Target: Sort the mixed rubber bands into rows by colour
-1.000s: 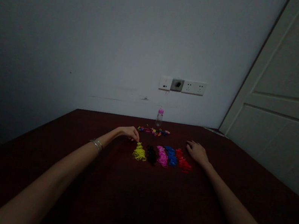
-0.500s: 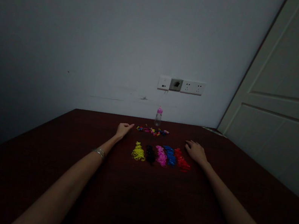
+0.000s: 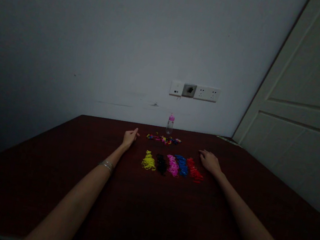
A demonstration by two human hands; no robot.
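Observation:
My left hand (image 3: 130, 137) is closed at the left of a mixed-colour row of small bands (image 3: 163, 139); what its fingers hold, if anything, is too small to make out. My right hand (image 3: 209, 161) lies on the table with its fingers spread, just right of a red pile (image 3: 194, 169). Beside the red pile, going left, are a blue pile (image 3: 181, 165), a pink pile (image 3: 172, 166), a black pile (image 3: 161, 164) and a yellow pile (image 3: 148, 161). Behind the mixed row stands a clear bottle with a pink top (image 3: 170, 124).
The dark red table (image 3: 145, 207) reaches back to a pale wall (image 3: 129, 49) with a strip of sockets (image 3: 206, 94). A white panelled door (image 3: 307, 120) is at the right. A thin strip (image 3: 229, 141) lies at the table's back right edge.
My left hand has turned and moved slightly left, away from the mixed row; its fingers now point up rather than right. My right hand has stayed in place.

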